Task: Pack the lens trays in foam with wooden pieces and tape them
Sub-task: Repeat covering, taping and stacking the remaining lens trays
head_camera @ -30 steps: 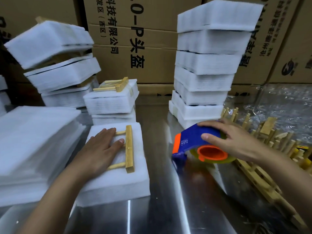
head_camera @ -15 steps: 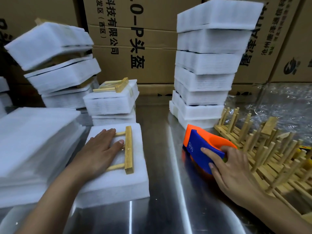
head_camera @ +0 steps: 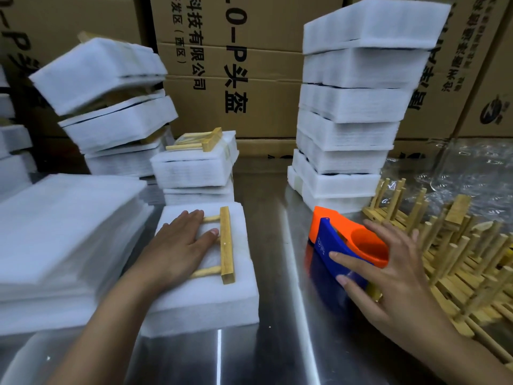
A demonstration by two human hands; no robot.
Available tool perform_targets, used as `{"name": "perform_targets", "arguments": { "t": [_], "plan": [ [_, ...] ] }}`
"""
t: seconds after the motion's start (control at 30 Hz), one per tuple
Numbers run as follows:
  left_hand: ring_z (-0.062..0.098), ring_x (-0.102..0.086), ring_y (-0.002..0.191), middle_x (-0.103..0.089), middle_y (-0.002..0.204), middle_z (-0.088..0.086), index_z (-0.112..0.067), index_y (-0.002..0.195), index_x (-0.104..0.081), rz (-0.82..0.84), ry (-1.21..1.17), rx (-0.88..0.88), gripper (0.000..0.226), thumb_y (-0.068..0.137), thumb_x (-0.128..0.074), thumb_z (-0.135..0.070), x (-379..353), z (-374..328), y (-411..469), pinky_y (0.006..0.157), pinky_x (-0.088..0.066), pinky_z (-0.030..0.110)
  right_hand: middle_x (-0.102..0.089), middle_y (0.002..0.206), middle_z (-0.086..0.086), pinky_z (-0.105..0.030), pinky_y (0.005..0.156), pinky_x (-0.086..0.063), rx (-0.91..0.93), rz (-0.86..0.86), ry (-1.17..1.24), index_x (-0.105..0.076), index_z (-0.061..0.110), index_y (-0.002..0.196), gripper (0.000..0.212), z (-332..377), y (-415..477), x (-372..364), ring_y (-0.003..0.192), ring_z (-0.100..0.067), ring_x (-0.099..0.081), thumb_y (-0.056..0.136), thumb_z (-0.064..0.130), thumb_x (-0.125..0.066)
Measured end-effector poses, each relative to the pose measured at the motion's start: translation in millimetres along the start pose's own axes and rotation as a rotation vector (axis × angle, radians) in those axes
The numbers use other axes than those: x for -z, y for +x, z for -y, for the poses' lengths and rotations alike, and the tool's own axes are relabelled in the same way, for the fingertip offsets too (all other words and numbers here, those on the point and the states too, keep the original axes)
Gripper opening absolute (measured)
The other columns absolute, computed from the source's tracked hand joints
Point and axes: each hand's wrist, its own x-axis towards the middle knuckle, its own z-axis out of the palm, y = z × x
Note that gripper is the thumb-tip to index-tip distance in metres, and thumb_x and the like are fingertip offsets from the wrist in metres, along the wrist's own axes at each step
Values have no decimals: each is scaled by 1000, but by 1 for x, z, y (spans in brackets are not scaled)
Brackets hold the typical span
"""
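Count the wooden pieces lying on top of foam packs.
2. One wooden piece lies on the near foam pack under the left hand; a second wooden piece tops the short stack behind. The leaning stack may hide more.

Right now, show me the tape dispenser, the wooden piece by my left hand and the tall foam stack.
tape dispenser (head_camera: 327,237), head view, blue side.
wooden piece (head_camera: 227,245), head view, long crossbar.
tall foam stack (head_camera: 352,105), head view, middle block.

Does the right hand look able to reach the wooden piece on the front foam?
Probably yes: only bare table separates the right hand from the wooden piece, but it grips the tape dispenser.
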Motion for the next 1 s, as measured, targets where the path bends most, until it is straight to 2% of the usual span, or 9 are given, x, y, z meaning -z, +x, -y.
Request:
{"name": "perform_targets", "arguments": {
  "t": [0.13,0.23,0.33,0.47,0.57,0.67,0.77,0.87,1.0],
  "plan": [
    [2,2,144,-6,158,-13,-26,151,-13,3,8,-6,62,97,-26,-52,0,1,1,116,-1,26,-32,148,1,-27,116,-15,134,-137,399,-60,35,122,34,47,14,-4,142,-11,-23,90,36,-47],
    [1,2,144,-6,158,-13,-26,151,-13,-2,5,-9,62,96,-27,-53,-1,2,1,116,0,25,-18,151,29,-7,109,-14,-34,-13,810,-41,53,131,41,83,41,-22,139,11,-12,93,39,-47],
    [1,2,144,-6,158,-14,-27,151,-13,-11,2,-5,63,95,-27,-54,-2,3,1,116,0,25,-14,147,36,-15,107,-15,-334,159,1149,-27,53,137,44,109,77,-49,130,20,-12,97,43,-43],
    [2,1,144,-8,158,-13,-26,151,-14,-25,29,0,63,95,-26,-54,-4,4,3,115,0,26,-44,141,14,-25,107,-31,-638,361,1561,-36,27,145,51,122,110,-95,125,-2,-42,98,47,-38],
    [4,0,145,-11,158,-13,-25,151,-16,-42,44,-1,63,96,-26,-54,-4,2,4,115,-2,28,-63,119,20,-18,91,-46,-665,311,1665,-45,31,136,42,119,105,-115,107,4,-58,98,46,-38],
    [4,-1,145,-13,157,-13,-26,150,-17,-47,38,3,63,95,-27,-54,-4,2,3,115,-4,28,-54,137,6,-30,107,-38,-706,335,1710,-48,23,138,47,116,96,-123,125,-7,-50,97,45,-40],
    [6,-1,145,-12,158,-9,-24,150,-19,-106,-35,41,65,94,-34,-53,-3,0,3,116,-2,29,-73,103,10,-20,80,-52,-749,340,1716,-73,28,100,40,117,94,-123,97,-2,-67,97,46,-38],
    [22,-4,146,-12,158,10,-15,149,-22,-343,4,174,72,91,-43,-51,-3,0,2,116,-7,38,-72,76,21,-10,58,-50,-735,298,1767,-76,35,65,57,115,92,-125,72,8,-67,100,43,-32],
    [26,-39,131,-41,145,7,-17,142,-34,-379,-261,300,64,90,-47,-51,2,2,0,89,-30,28,-73,77,18,-18,65,-50,-774,316,1739,-71,27,74,49,112,92,-127,74,3,-68,99,48,-33]
  ]
}}
